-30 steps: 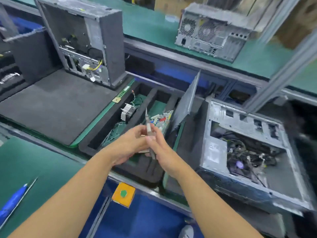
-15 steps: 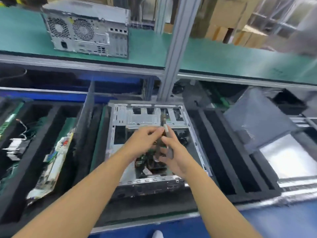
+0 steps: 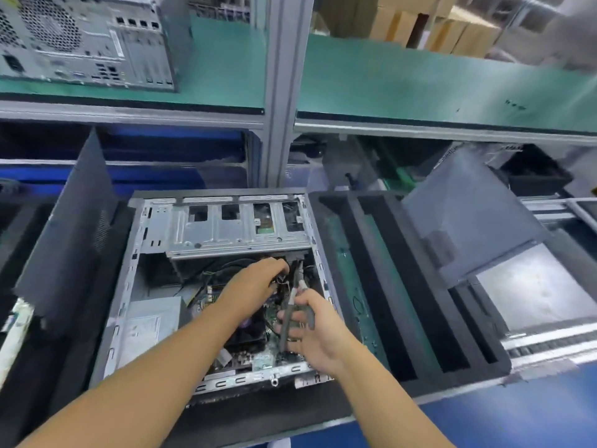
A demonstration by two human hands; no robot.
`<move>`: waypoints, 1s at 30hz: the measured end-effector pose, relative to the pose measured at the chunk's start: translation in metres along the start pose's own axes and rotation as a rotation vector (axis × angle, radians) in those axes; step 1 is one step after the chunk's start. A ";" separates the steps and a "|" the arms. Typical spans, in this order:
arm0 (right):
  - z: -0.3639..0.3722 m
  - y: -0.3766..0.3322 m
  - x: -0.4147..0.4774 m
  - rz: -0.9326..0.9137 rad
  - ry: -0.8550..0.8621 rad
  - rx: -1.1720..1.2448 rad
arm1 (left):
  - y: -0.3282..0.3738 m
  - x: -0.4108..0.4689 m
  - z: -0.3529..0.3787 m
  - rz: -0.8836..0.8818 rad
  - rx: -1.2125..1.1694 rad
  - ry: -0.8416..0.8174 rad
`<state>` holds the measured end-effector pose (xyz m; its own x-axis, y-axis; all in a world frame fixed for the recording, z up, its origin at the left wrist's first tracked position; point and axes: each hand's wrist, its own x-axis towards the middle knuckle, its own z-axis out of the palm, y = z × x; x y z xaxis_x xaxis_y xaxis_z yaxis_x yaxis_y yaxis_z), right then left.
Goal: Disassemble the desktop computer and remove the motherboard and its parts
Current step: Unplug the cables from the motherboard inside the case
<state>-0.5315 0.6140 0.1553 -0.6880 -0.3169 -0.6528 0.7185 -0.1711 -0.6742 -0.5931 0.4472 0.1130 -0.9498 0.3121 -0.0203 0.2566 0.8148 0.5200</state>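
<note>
An opened grey metal desktop computer case lies on its side on black foam, its green motherboard still seated inside. The left hand reaches among black cables under the silver drive cage, fingers curled around some. The right hand grips grey-handled pliers, tip pointing at the cables.

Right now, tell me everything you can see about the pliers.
The pliers are slim, with grey metal jaws and dark handles. The right hand holds them by the handles, nose pointing up and away, into the open case. The tip sits among the black cables just below the drive cage, beside the left hand, which grips those cables. Blur hides whether the jaws are shut or touch a cable.
</note>
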 end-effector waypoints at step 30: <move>0.002 -0.007 -0.007 0.040 -0.031 -0.069 | -0.013 -0.001 -0.009 -0.022 -0.471 0.122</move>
<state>-0.5316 0.6151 0.1654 -0.6545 -0.3509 -0.6697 0.7361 -0.0931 -0.6705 -0.5972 0.4316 0.1136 -0.9753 0.2150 0.0501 0.1544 0.5019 0.8510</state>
